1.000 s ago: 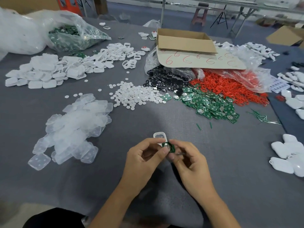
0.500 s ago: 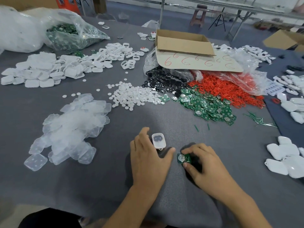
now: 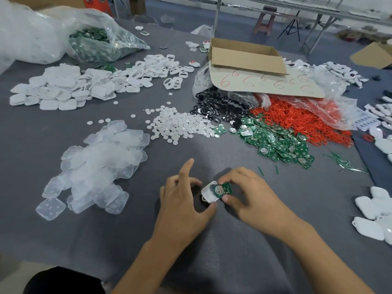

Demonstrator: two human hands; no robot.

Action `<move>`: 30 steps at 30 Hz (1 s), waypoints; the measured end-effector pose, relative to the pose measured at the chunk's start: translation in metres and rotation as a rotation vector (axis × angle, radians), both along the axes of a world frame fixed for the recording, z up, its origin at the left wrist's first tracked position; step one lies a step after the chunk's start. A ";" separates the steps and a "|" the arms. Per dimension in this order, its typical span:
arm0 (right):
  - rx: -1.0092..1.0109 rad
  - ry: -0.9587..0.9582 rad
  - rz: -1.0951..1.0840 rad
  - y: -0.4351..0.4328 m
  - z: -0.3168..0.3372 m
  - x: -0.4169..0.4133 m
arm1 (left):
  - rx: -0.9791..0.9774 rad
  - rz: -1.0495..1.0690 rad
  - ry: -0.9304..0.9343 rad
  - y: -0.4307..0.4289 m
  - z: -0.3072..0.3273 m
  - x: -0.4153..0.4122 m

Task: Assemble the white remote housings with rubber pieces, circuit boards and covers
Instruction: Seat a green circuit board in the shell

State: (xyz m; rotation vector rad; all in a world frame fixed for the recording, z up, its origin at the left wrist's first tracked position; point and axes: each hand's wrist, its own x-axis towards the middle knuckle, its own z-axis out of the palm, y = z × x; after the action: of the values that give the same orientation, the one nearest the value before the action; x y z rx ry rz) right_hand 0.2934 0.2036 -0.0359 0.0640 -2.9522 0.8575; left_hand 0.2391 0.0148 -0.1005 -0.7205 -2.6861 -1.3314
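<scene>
Seats, apparently, green circuit board (image 3: 223,189), pinched in right hand (image 3: 251,198), into white remote housing (image 3: 207,194) thumb-braced by loosely cupped left hand (image 3: 183,200), nearside of circuit-board pile (image 3: 275,143); next needs levelling, pressing home.

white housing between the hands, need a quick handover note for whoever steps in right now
Left hand: thumb against the near edge of the white housing; whether the other fingers grip it is unclear.
Right hand: pinches a green circuit board, held tilted over the housing's open side.
Done: board is at the housing but not seated. Rubber piece inside: cannot tell.
Left: seat the board, then fit a cover, probably from the white shell pile at far left.
</scene>
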 end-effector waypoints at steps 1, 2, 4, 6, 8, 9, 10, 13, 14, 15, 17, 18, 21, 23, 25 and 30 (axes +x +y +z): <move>0.037 -0.007 0.028 -0.001 0.000 -0.005 | 0.003 -0.001 0.005 0.000 -0.002 0.000; 0.064 -0.015 0.047 -0.002 -0.001 -0.008 | 0.010 -0.005 0.004 0.000 -0.003 -0.001; 0.081 -0.036 0.064 -0.003 0.000 -0.014 | 0.032 -0.003 0.006 0.000 -0.004 -0.002; 0.077 -0.052 0.071 -0.004 0.001 -0.018 | 0.060 -0.001 -0.005 0.000 -0.003 -0.003; 0.066 -0.064 0.073 -0.004 0.003 -0.022 | 0.074 -0.004 -0.024 -0.001 -0.003 -0.004; 0.059 -0.068 0.073 -0.003 0.004 -0.023 | 0.073 -0.008 -0.029 -0.001 -0.003 -0.005; 0.052 -0.074 0.069 -0.003 0.006 -0.025 | 0.066 -0.012 -0.034 -0.001 -0.003 -0.005; 0.018 -0.106 0.032 -0.002 0.009 -0.028 | 0.050 -0.015 -0.047 -0.001 -0.003 -0.006; 0.011 -0.114 0.027 -0.001 0.010 -0.029 | 0.049 -0.017 -0.051 -0.001 -0.002 -0.006; 0.003 -0.120 0.029 -0.001 0.010 -0.030 | 0.047 -0.020 -0.056 -0.001 -0.002 -0.006; -0.014 -0.130 0.041 0.001 0.010 -0.031 | 0.042 -0.023 -0.055 -0.001 -0.003 -0.005; -0.015 -0.136 0.050 0.001 0.009 -0.031 | 0.040 -0.023 -0.052 -0.001 -0.003 -0.005; -0.015 -0.136 0.063 0.003 0.007 -0.030 | 0.042 -0.022 -0.053 -0.001 -0.003 -0.006; -0.016 -0.111 0.071 0.003 0.004 -0.029 | 0.036 -0.024 -0.049 -0.001 -0.003 -0.006; -0.011 -0.085 0.079 0.003 0.002 -0.028 | 0.022 -0.025 -0.042 -0.002 -0.005 -0.006; -0.036 -0.080 0.059 0.001 0.001 -0.025 | 0.011 -0.019 -0.025 -0.002 -0.005 -0.006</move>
State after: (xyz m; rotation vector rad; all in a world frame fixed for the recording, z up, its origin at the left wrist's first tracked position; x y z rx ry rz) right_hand 0.2680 0.2050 -0.0349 0.1186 -3.0213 0.9424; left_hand 0.2335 0.0131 -0.1055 -0.7351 -2.6963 -1.3672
